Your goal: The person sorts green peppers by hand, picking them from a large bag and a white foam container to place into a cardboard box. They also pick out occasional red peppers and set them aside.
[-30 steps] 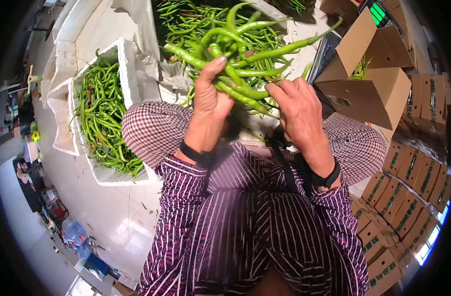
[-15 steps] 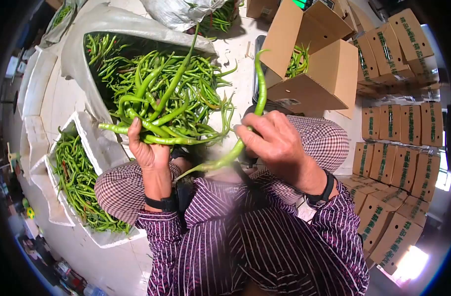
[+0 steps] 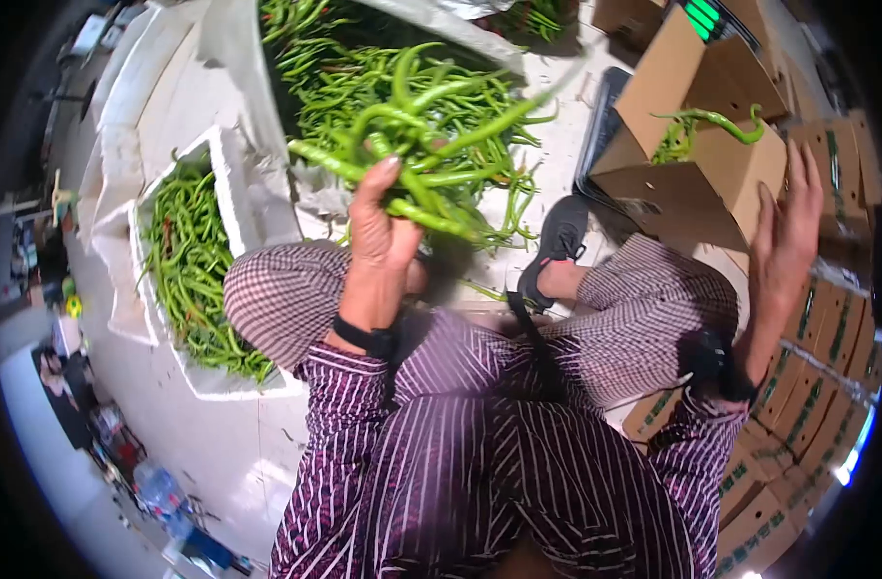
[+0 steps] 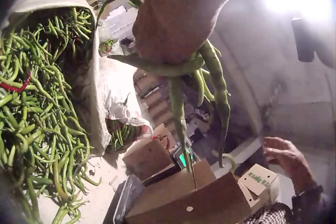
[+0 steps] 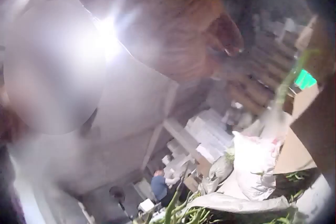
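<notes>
Fanning from the left hand (image 3: 381,230), peppers (image 3: 460,178) sit in its curled grip; the right hand (image 3: 788,236) is open.

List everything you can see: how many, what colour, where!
Held peppers: several, green, ahead
Sack: one, whitish, ahead, peppers inside
Foam box: one, white, left, peppers inside
Open carton: one, brown, right, peppers inside
Long pepper: one, green, at open carton
Stacked cartons: many, brown, far right
Lit display: one, green, beyond open carton
Trousers: one pair, checked, below
Shoe: one, black, middle
Left hand: one, bare, gripping peppers
Right hand: one, bare, by open carton
</notes>
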`<control>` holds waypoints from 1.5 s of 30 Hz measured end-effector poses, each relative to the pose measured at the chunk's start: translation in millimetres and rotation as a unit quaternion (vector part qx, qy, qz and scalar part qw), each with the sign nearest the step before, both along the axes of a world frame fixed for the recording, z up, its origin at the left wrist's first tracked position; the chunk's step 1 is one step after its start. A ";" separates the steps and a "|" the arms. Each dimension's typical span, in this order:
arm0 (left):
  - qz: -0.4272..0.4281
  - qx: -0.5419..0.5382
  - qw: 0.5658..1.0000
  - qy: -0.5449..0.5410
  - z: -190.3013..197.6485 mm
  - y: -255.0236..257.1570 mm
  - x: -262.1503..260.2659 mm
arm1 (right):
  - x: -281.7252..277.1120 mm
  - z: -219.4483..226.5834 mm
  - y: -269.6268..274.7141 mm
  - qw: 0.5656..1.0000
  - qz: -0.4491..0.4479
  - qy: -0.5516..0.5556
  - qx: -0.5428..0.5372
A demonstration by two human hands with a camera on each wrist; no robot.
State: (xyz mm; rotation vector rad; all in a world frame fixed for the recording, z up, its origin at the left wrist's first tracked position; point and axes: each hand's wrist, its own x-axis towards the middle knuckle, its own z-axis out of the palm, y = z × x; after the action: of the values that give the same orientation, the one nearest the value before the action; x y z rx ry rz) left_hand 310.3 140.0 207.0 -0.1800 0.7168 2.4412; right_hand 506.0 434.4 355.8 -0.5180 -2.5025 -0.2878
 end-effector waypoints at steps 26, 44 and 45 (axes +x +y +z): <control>-0.033 -0.160 0.979 0.121 -39.1 23.4 36.7 | -207.3 -19.3 -156.1 0.657 0.348 0.073 -0.664; 0.015 0.113 0.992 -0.047 -37.2 -10.2 15.4 | -62.6 -21.6 -74.1 0.527 0.197 0.050 -0.825; 0.008 0.113 0.992 -0.048 -35.2 -7.3 17.6 | -60.8 -22.7 -76.4 0.574 0.126 0.047 -0.808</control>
State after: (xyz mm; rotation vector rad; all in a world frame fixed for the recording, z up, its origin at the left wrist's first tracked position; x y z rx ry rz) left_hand 327.9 132.7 171.7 -0.2137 0.3935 2.4880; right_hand 445.3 358.0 333.1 -0.6818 -1.9156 2.2274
